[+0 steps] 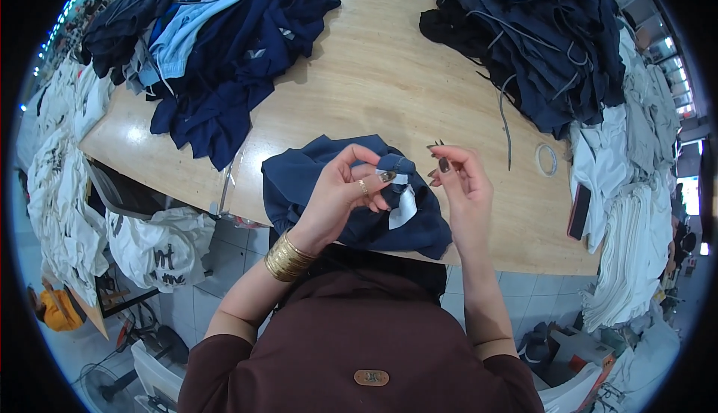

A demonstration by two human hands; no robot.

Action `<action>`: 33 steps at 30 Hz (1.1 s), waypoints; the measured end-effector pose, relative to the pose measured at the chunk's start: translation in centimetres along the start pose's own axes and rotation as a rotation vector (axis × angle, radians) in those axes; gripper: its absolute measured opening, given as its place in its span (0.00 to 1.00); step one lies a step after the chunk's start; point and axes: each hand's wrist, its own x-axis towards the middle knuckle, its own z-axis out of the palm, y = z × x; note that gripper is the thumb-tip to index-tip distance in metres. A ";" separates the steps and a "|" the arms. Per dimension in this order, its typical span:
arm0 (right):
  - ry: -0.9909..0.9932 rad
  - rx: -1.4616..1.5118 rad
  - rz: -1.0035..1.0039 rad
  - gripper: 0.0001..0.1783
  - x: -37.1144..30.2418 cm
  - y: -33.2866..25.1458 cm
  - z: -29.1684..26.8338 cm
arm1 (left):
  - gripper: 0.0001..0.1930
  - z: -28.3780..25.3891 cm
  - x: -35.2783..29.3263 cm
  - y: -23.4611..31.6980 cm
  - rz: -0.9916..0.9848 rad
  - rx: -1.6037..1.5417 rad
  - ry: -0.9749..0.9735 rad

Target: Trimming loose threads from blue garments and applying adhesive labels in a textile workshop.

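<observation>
A dark blue garment (314, 166) lies bunched at the table's near edge in front of me. My left hand (351, 185) pinches a gathered part of it, where white labels (403, 210) show against the blue cloth. A wide gold bracelet circles that wrist. Just right of the gathered cloth, my right hand (460, 177) is raised with its thumb and fingertips brought close together. Whether something thin sits between those fingertips is too small to make out.
Piles of dark and light blue garments (224, 62) lie at the far left, and navy ones with grey drawstrings (546, 39) at the far right. A tape roll (546, 160) rests on the wooden table (374, 62). White cloth stacks (628, 241) and a phone (579, 211) are at the right.
</observation>
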 end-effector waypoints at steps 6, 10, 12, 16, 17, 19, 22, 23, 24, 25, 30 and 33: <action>0.038 -0.452 -0.171 0.10 -0.3 -1.0 -2.6 | 0.15 -4.9 -0.6 2.9 0.432 0.938 0.330; -0.081 -0.642 0.068 0.20 -1.5 1.9 -4.8 | 0.20 -9.0 -3.5 3.9 0.370 1.091 0.422; -0.135 -0.575 0.084 0.25 -2.5 3.5 -5.4 | 0.31 -9.6 -4.6 3.9 0.295 1.374 0.351; -0.424 -0.627 0.078 0.52 -3.8 6.2 -0.2 | 0.49 -12.0 -5.4 0.6 0.188 1.356 0.185; -0.449 -0.656 -0.015 0.55 -3.9 6.1 1.7 | 0.51 -11.7 -5.4 0.1 0.193 1.349 0.172; -0.469 -0.826 -0.043 0.52 -4.3 6.2 5.3 | 0.55 -11.2 -5.6 -0.4 0.174 1.210 0.164; -0.473 -0.442 -0.127 0.36 -3.8 7.8 8.6 | 0.56 -11.9 -4.9 -2.4 0.169 0.713 0.112; -0.491 -0.438 -0.128 0.35 -3.7 7.1 9.9 | 0.55 -11.8 -4.9 -2.3 0.194 0.841 0.177; -0.529 -0.442 -0.232 0.33 -3.6 5.8 11.0 | 0.53 -12.3 -5.0 -2.5 0.208 0.726 0.206; -0.638 -0.422 -0.264 0.31 -3.1 4.4 12.1 | 0.50 -13.4 -5.4 -2.7 0.205 0.501 0.154; -0.994 -0.376 -0.447 0.30 -0.1 -2.8 17.9 | 0.39 -15.1 -10.0 -1.9 0.446 0.086 0.515; -1.031 -0.291 -0.484 0.26 1.3 -4.9 20.6 | 0.34 -17.3 -13.1 -0.4 0.590 -0.127 0.675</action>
